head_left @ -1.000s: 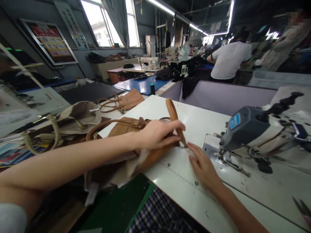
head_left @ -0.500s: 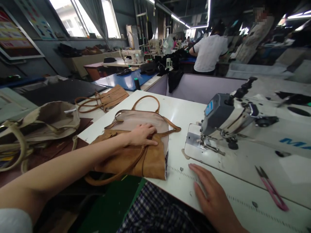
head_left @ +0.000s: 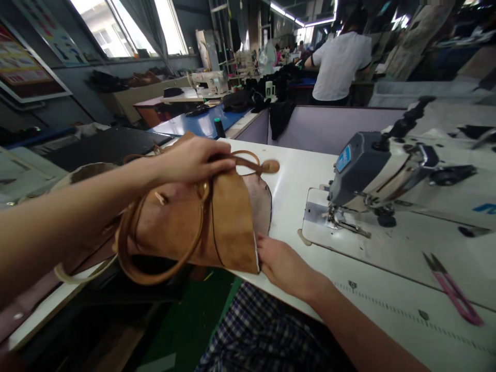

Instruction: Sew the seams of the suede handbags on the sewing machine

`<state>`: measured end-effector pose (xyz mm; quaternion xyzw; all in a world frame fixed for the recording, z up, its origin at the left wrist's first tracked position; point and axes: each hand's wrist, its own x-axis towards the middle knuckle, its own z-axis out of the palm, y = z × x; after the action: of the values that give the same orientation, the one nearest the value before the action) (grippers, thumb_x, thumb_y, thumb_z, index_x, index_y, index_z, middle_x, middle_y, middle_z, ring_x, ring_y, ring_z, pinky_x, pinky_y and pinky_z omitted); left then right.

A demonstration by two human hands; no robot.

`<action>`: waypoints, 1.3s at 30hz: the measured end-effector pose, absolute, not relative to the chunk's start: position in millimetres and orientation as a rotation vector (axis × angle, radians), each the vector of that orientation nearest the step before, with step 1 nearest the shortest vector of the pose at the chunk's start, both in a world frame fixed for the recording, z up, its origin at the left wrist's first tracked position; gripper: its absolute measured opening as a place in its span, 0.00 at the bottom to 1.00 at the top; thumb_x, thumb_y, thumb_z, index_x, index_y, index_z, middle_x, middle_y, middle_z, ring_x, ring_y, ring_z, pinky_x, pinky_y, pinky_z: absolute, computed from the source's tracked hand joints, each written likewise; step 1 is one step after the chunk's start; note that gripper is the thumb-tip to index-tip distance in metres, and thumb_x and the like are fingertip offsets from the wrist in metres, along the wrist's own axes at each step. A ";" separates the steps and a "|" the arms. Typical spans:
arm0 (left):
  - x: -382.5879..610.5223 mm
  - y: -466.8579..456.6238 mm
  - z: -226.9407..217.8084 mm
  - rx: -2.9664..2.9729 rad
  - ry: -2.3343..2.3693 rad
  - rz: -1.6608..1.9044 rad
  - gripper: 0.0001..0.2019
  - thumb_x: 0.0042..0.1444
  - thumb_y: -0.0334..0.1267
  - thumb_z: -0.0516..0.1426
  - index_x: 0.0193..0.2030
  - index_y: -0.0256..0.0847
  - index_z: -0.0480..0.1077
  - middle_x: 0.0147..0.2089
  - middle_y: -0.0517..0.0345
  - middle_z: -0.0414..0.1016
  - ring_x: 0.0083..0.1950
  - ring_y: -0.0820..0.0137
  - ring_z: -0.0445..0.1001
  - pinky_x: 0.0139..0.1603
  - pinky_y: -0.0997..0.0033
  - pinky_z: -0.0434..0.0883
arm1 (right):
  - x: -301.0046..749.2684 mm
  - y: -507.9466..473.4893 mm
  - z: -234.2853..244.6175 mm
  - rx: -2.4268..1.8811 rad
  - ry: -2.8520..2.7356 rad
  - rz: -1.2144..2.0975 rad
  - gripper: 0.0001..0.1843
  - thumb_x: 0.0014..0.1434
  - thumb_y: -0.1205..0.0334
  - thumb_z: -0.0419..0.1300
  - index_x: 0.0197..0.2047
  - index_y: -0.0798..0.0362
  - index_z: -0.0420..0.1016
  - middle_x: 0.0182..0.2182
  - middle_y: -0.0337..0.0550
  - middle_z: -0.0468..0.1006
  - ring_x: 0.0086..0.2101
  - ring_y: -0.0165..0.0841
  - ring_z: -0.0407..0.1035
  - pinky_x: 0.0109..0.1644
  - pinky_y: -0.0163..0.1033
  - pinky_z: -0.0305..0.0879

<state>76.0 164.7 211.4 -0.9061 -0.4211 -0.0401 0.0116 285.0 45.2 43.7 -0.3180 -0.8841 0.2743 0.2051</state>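
A tan leather handbag (head_left: 232,222) lies partly raised on the white sewing table, its pale lining (head_left: 258,199) showing at the right. My left hand (head_left: 207,160) is closed on the bag's upper edge and lifts it, with a brown strap (head_left: 251,164) sticking out beyond the fingers. A round leather handle (head_left: 155,276) hangs down at the front. At the bag's lower right edge my right hand (head_left: 284,263) grips the side, its fingertips partly hidden by the leather.
A sewing machine (head_left: 360,170) stands at the right, with pink-handled thread snips (head_left: 453,289) in front. A thread spool (head_left: 219,127) sits beyond the table's far edge. Another bag (head_left: 91,173) lies at the left. A person in a white shirt (head_left: 339,67) is farther back.
My left hand has gone from lying on the bag to lifting its upper edge. The right hand has moved left from the tabletop onto the bag's side. The view has shifted slightly.
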 end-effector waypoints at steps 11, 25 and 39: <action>140.5 231.4 57.9 -2.919 -1.107 -0.119 0.12 0.63 0.39 0.51 0.49 0.35 0.67 0.52 0.42 0.70 0.51 0.60 0.69 0.52 0.59 0.64 | 284.1 -13.7 28.3 -1.161 -2.218 0.803 0.10 0.55 0.68 0.59 0.42 0.55 0.72 0.45 0.46 0.72 0.45 0.36 0.66 0.51 0.41 0.66; 175.3 198.3 47.3 -3.146 -1.116 -0.063 0.17 0.56 0.49 0.60 0.40 0.36 0.66 0.47 0.48 0.66 0.49 0.59 0.65 0.44 0.62 0.66 | 312.7 -26.7 26.1 -0.877 -2.320 0.649 0.22 0.63 0.73 0.45 0.57 0.58 0.69 0.51 0.49 0.76 0.57 0.33 0.65 0.69 0.40 0.51; 212.9 159.8 57.0 -3.109 -1.095 0.042 0.09 0.61 0.41 0.57 0.44 0.40 0.67 0.48 0.52 0.67 0.51 0.59 0.64 0.43 0.60 0.62 | 344.9 -58.9 11.6 -0.891 -2.364 0.507 0.21 0.64 0.71 0.48 0.57 0.54 0.69 0.53 0.49 0.75 0.55 0.35 0.68 0.67 0.43 0.56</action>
<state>212.9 159.8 57.0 -0.9403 -0.3312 0.0128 -0.0776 344.9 -58.9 11.6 -0.3320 -0.8811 0.1891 0.2786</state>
